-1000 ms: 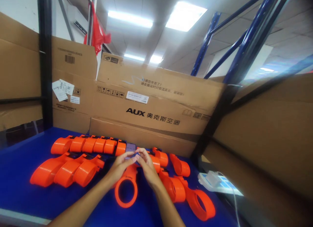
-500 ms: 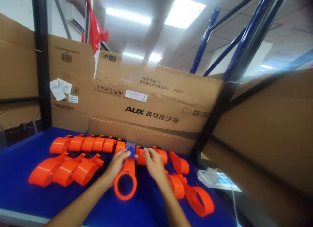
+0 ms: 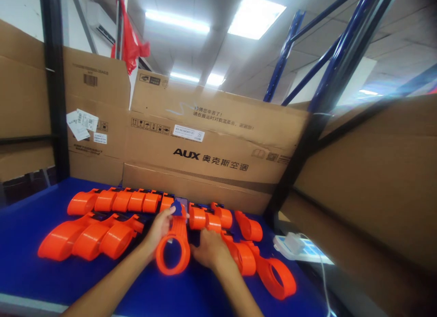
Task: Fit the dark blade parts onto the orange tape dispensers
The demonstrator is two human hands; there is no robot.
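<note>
My left hand (image 3: 160,229) is closed on an orange tape dispenser (image 3: 184,262), gripping it near the blue piece (image 3: 177,208) at its upper end. The dispenser's round ring hangs toward me, above the blue tabletop. Just right of that ring is my right hand (image 3: 210,248), its fingers curled downward and the thumb pointing at the ring. Whatever those fingers hold, if anything, is hidden behind the hand. Beyond the blue piece, a grey rectangular item (image 3: 183,201) is partly covered.
Several more orange dispensers (image 3: 83,202) lie in two rows on the left, and others (image 3: 277,278) on the right. A white power strip (image 3: 290,247) with a cable sits at the right edge. Cardboard (image 3: 211,139) walls the back, between dark rack posts (image 3: 56,103).
My right hand has moved down and toward me, from beside the blue piece to beside the ring. The dispenser in my left hand has tilted and turned slightly.
</note>
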